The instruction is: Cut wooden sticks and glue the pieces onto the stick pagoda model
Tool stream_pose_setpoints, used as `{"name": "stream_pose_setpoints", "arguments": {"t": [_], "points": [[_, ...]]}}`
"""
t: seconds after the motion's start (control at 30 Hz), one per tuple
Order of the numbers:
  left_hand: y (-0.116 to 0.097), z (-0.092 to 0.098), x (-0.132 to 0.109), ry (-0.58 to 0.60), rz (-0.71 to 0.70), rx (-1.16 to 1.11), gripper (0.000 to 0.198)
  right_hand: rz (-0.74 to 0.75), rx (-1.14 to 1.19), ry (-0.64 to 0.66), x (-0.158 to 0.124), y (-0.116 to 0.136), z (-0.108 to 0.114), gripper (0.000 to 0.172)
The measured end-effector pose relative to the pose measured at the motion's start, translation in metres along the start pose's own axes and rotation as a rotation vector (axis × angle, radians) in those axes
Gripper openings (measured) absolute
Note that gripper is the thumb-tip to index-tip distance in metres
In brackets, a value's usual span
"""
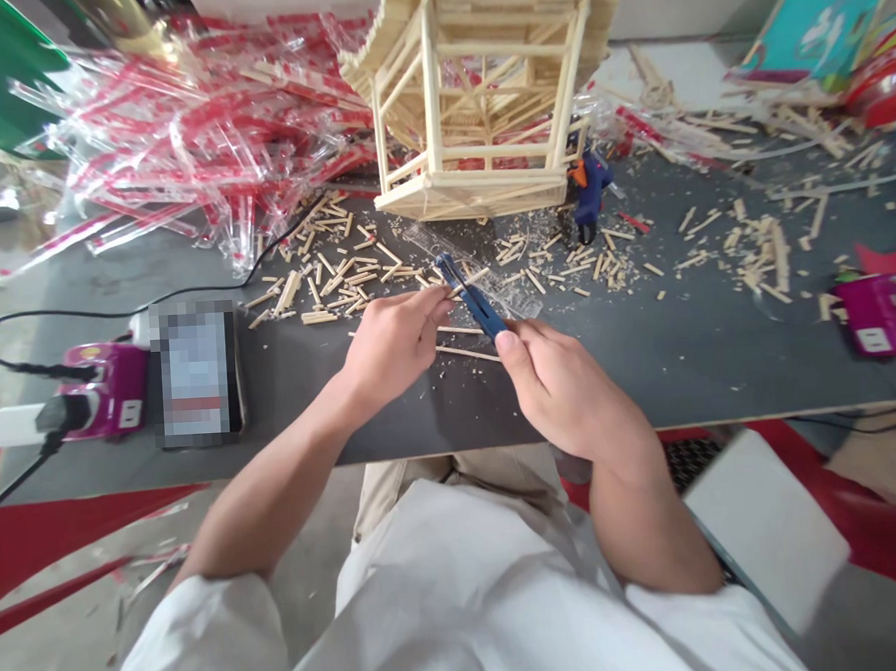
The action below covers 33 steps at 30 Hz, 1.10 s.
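Observation:
My right hand is wrapped round a slim blue utility knife, which points up and to the left over the table. My left hand pinches a short thin wooden stick, whose end crosses the knife near its tip. The fingertips of the left hand are partly hidden behind its back. Below the knife, a long thin wooden stick lies on the table between my hands. Beyond them stands a model pavilion built of wooden sticks, with a hot glue gun beside its right corner.
Cut stick pieces litter the dark table. Torn red-and-clear wrappers heap at the back left. A phone and a purple power adapter with cables lie left; another purple adapter sits right.

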<state>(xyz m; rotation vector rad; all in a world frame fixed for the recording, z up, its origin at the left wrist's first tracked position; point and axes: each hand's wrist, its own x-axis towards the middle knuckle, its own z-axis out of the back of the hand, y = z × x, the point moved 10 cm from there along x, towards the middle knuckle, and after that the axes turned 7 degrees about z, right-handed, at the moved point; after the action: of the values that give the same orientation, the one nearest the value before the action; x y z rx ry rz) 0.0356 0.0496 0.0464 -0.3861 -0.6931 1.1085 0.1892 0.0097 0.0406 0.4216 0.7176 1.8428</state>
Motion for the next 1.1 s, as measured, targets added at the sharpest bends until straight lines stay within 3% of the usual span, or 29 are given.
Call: {"name": "stream_pose_setpoints", "arguments": {"t": [0.77,1.1], "points": [[-0.001,-0.003,0.000,0.060,-0.003,-0.029,0.026,0.000,-0.020,-0.028,0.001,-0.002,-0.001,0.044],[-0.006,-0.001,-0.005,0.019,-0.079,-0.065,0.033,-0.196,-0.116,0.013,-0.013,-0.002,-0.008,0.052]]}}
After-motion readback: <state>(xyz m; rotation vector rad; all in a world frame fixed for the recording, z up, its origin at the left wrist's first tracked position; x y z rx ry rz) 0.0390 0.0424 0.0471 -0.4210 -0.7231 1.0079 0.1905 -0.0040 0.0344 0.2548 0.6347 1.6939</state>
